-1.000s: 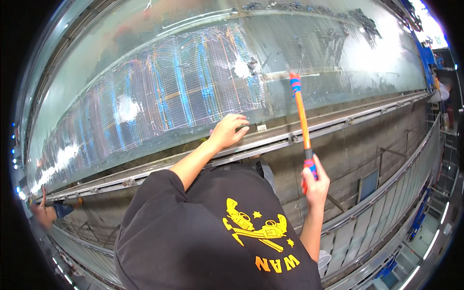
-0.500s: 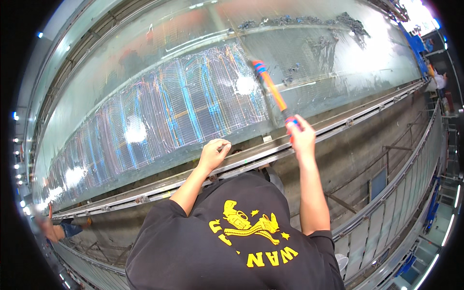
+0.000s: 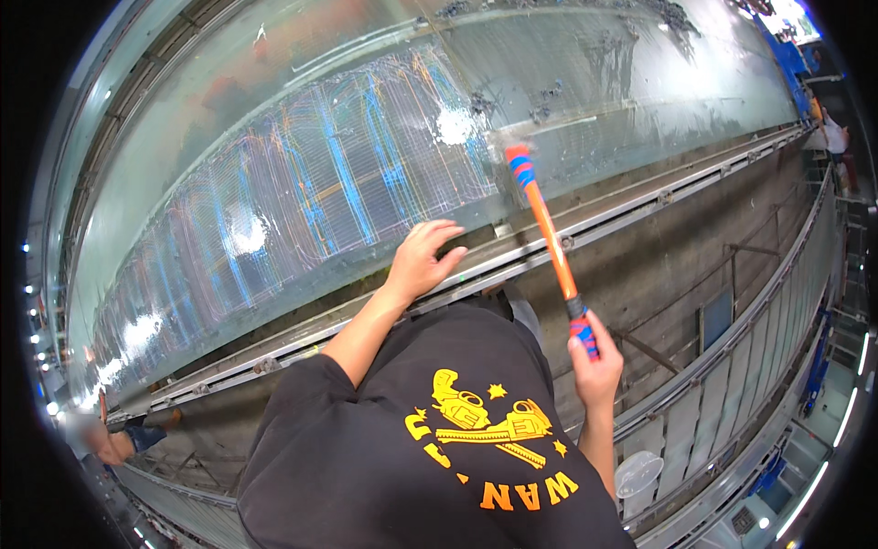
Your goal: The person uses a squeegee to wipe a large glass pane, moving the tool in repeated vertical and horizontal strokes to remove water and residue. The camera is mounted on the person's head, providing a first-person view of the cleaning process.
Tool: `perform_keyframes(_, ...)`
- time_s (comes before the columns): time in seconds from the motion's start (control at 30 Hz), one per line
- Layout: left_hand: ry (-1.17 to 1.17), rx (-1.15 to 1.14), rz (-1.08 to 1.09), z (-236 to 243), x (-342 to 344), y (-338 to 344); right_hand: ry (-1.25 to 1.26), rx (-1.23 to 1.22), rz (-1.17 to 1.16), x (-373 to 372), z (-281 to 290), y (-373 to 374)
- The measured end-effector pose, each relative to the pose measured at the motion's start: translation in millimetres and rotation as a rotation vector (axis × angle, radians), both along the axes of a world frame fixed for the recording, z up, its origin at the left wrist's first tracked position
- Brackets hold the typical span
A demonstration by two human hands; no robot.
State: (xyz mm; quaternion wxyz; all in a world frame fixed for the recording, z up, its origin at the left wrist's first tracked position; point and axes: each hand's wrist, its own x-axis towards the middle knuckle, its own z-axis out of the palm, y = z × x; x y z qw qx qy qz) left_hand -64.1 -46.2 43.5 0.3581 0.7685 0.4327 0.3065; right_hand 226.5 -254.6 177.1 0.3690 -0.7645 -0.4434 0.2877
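Observation:
My right hand (image 3: 596,361) is closed round the red-and-blue grip of a long orange-handled tool (image 3: 554,242). The tool slants up and to the left. Its far end, wrapped in red and blue bands, rests at or just above a wet glass-like panel (image 3: 631,133); the working head there is blurred, so its kind is unclear. My left hand (image 3: 425,259) is open and holds nothing, its fingers and thumb apart over the panel's near edge. Left of the tool's tip lies a shiny dark sheet (image 3: 274,183) with blue and orange streaks and fine lines.
A metal rail (image 3: 677,194) runs along the panel's near side, above a grey trough. Dark scraps (image 3: 547,91) lie on the panel. A clear round container (image 3: 638,473) stands at my right. Other people are at the far left (image 3: 119,444) and far right (image 3: 834,137).
My right hand has drawn down toward me, bringing the tool with it; the tool's far end has shifted slightly right and nearer. My left hand has gone from curled to spread, slightly farther forward.

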Motion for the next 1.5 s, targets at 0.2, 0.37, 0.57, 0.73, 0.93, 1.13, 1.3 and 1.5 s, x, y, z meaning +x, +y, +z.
perform_keyframes(0.2,0.225,0.224,-0.401,-13.2,85.4,5.4,-0.09,-0.12,0.084,-15.3,26.4,-62.5)
perform_keyframes(0.37,0.24,0.315,-0.509,-62.0,124.9,17.4,-0.015,-0.172,0.085,-2.0,22.8,-49.9)
perform_keyframes(0.57,0.13,0.373,-0.434,-78.4,158.3,23.2,0.116,-0.172,0.073,32.8,20.4,-41.9)
perform_keyframes(0.73,0.122,0.427,-0.348,-78.8,154.5,62.5,0.083,-0.275,0.137,44.9,37.8,18.5)
perform_keyframes(0.93,0.061,0.325,-0.412,-78.2,161.6,53.7,0.099,-0.371,0.087,50.5,48.5,21.2)
perform_keyframes(1.13,0.119,0.406,-0.393,-90.0,143.1,153.7,0.161,-0.335,0.096,40.0,30.8,102.1)
perform_keyframes(1.3,0.242,0.373,-0.457,-82.5,139.5,146.2,0.116,-0.334,0.142,39.9,33.6,110.8)
perform_keyframes(1.5,-0.068,0.158,-0.353,-58.1,148.7,81.8,0.142,-0.454,0.036,43.8,42.1,47.5)
